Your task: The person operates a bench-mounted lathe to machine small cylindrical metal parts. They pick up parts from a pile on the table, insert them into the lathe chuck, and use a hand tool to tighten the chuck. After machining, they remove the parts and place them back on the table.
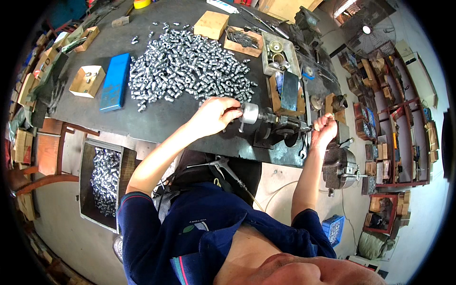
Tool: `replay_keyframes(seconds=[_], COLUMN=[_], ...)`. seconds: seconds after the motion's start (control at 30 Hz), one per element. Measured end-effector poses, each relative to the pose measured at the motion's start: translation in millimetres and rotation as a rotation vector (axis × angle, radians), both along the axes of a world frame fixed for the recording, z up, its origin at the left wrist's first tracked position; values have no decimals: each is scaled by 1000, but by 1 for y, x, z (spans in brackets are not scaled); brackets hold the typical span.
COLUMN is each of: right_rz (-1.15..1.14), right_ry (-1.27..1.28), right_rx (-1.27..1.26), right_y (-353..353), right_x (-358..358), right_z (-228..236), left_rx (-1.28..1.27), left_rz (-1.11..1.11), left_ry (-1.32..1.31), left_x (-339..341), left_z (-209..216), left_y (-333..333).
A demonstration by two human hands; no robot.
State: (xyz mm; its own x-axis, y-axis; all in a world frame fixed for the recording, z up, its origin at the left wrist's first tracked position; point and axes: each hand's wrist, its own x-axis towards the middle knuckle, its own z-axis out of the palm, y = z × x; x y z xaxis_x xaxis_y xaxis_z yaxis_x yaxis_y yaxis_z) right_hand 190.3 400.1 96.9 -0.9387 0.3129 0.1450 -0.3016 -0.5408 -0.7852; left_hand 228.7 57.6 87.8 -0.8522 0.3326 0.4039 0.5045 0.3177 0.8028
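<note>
L hand (219,114) is at the L end of the grey metal cylinder (250,114) on a small dark fixture (281,124), near the front edge of the bench (156,118). Its thumb & fingers are drawn together there; can't tell if a small pc is pinched btwn them. R hand (325,129) is at the fixture's opp. end, fingers curled in; whatever it grips is hidden, so can't tell what. Fixture sits btwn the 2 hands.

Big pile of shiny metal fittings (190,66) is spread on the bench, beyond L hand & to its left. Long blue box (115,83) lies just beside the pile's L side; further L, a small tray (81,91) w/ a few pcs in it. Behind the pile: wooden block (211,24), w/ a box of thin dark pcs (242,51) next to it. Dark flat slab (289,91) lies on a wooden box just behind the fixture. Wrench (303,152) is near R hand, bench vise (338,166) just past it.

Below bench level, L side: wooden crate (127,166) w/ more fittings. Air gun (221,164) w/ hose is near the person's torso. Blue basket (334,228) is low on the R.
</note>
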Motion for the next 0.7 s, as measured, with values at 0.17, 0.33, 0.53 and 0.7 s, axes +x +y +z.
replay_keyframes(seconds=[0.17, 0.33, 0.53, 0.7], right_rz=[-64, -17, -132, -120], right_ry=[99, 42, -71, -2], right_rx=[2, 72, 124, 73], right_y=[-1, -1, -8, -6], right_x=[6, 8, -18, -8], right_z=[-13, -4, -7, -10], left_rx=[266, 356, 388, 362], left_rz=[-84, -99, -86, -117], left_ry=[-284, -457, -322, -421], left_x=[-2, -1, 1, -1], left_z=[-9, -11, -9, -13], left_y=[3, 4, 9, 7])
